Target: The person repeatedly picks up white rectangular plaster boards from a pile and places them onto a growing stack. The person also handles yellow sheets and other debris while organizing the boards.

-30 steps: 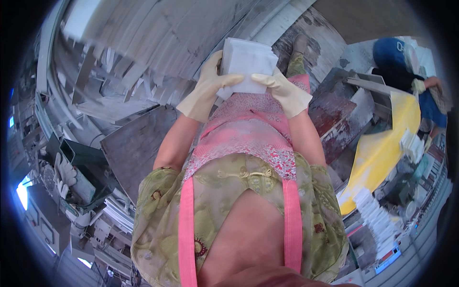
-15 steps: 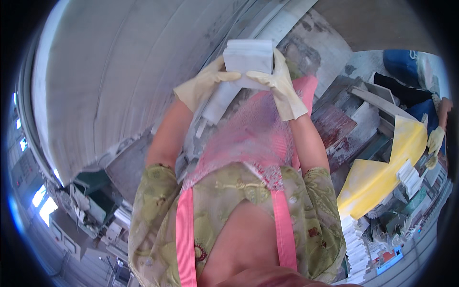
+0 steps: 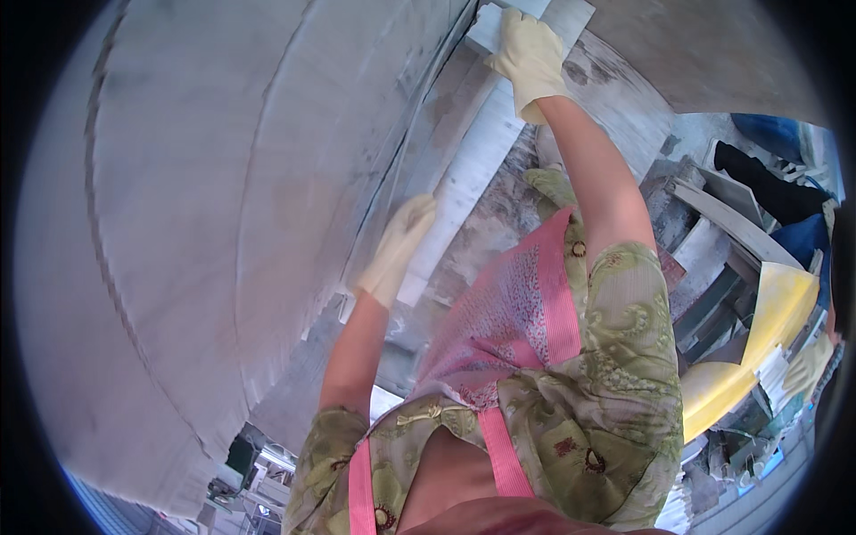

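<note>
My right hand (image 3: pixel 529 59), in a cream rubber glove, is at the far end of the work surface, closed on a white block (image 3: pixel 485 30) that looks like a stack of flat tiles. Part of the block is behind the glove. My left hand (image 3: pixel 403 245), gloved alike, is nearer to me beside a long pale strip (image 3: pixel 468 169). Its fingers stretch away from me, with nothing visible in them. The strip runs diagonally between the two hands.
A large grey panelled surface (image 3: pixel 196 223) fills the left side. A brown-grey board (image 3: pixel 695 58) spans the upper right. On the right are a bent yellow sheet (image 3: pixel 780 312), stacked slabs (image 3: pixel 713 209) and another person's gloved hand (image 3: pixel 808 367).
The white stack, held before me in both hands earlier, is now farther off under my right hand. My left hand has left it and dropped back toward me. The view has turned.
</note>
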Motion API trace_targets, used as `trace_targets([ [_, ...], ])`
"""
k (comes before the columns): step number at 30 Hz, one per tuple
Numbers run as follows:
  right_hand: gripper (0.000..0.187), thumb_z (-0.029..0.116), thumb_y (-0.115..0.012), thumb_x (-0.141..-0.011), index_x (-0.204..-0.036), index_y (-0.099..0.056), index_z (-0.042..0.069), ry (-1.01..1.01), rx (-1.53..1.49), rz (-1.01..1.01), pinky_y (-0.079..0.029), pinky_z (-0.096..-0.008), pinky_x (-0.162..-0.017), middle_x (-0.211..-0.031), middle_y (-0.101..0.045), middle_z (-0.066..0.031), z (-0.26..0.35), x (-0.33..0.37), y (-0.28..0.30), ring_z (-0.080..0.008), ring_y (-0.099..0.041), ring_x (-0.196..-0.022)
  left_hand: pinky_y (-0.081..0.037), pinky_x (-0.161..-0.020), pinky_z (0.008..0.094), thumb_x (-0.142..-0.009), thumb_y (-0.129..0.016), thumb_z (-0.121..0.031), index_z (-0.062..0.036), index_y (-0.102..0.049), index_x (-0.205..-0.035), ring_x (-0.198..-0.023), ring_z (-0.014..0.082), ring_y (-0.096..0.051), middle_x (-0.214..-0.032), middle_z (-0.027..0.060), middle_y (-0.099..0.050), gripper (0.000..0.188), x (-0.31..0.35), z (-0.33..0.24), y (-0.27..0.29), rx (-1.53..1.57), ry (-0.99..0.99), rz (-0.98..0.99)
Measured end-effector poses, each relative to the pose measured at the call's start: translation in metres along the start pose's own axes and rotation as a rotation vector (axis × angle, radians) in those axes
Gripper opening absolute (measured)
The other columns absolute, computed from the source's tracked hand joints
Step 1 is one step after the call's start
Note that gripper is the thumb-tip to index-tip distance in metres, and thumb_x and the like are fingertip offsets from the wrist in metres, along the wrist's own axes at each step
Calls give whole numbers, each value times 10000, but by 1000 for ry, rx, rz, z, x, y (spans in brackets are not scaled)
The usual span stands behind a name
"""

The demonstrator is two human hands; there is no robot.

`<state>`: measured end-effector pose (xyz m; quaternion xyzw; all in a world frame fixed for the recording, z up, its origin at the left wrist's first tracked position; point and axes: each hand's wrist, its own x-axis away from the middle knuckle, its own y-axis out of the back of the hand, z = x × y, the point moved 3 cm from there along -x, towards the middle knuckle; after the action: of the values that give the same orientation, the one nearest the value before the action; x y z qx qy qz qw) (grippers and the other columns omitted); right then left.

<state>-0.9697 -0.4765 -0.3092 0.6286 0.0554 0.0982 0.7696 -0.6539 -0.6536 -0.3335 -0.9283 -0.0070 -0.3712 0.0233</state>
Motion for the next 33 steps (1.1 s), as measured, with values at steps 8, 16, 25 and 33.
trace_targets([
  [8,723,243,-850,-637,-1244,-544,-5,73,-129,-57,-519,-480,-842,-976,-681,-184,-11,-28,-37,-377,-663,-955,-382,-1152,354,-1025,-599,-319,54,-448,-1439,-1343,248,-521,-1406,170,-567,578,31,27,-7,58,193,32],
  [16,752,214,-789,-692,-1362,-523,-1,147,-32,-86,-457,-470,-1017,-1215,-637,-211,-7,-23,-17,-351,-600,-1180,-380,-1161,364,-1030,-590,-339,64,-440,-1438,-1335,243,-527,-1391,163,-568,593,33,19,-17,93,194,59],
  [25,761,276,-632,-878,-1532,-362,-3,197,78,-82,-223,-533,-1223,-1601,-356,-196,-13,-48,-50,-351,-308,-1495,-378,-1163,372,-1042,-565,-290,66,-447,-1435,-1331,257,-533,-1398,170,-569,544,35,32,-5,108,220,37],
  [33,833,345,-653,-902,-1569,-296,-2,151,6,-78,-150,-527,-1246,-1634,-289,-194,-14,-32,-64,-337,-222,-1536,-388,-1156,380,-1041,-549,-284,70,-441,-1439,-1337,284,-534,-1422,186,-556,544,29,19,-13,63,255,30],
])
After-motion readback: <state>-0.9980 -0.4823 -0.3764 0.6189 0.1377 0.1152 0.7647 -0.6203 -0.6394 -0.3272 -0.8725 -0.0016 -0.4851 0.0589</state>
